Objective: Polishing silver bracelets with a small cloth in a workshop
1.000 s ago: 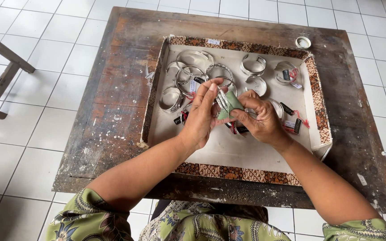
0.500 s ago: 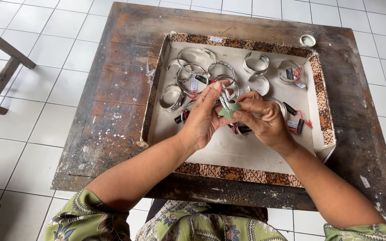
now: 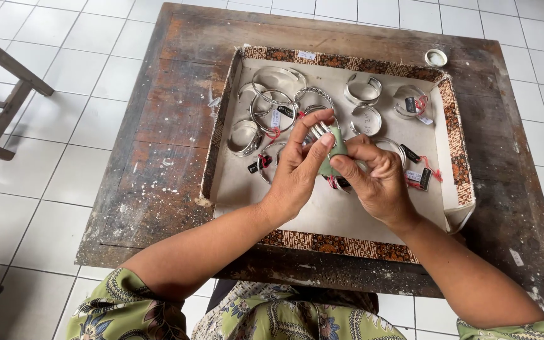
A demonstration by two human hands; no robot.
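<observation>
My left hand (image 3: 298, 169) and my right hand (image 3: 376, 179) meet over the middle of a shallow tray (image 3: 341, 242) with a brown patterned rim. Between their fingertips I hold a silver bracelet (image 3: 320, 131) wrapped in a small green cloth (image 3: 336, 148). My left thumb and fingers pinch the bracelet from the left, my right fingers press the cloth against it. Several silver bangles and cuffs (image 3: 273, 101) lie in the tray's far half, some with small tags on red strings (image 3: 420, 173).
The tray sits on a worn dark wooden table (image 3: 158, 138) over a white tiled floor (image 3: 45, 164). A small round lid (image 3: 436, 58) lies on the table behind the tray. A wooden frame leg (image 3: 4, 82) stands at the left.
Both hands have stayed over the tray with the bracelet and cloth; my fingers have shifted slightly around them. The view has drifted a little.
</observation>
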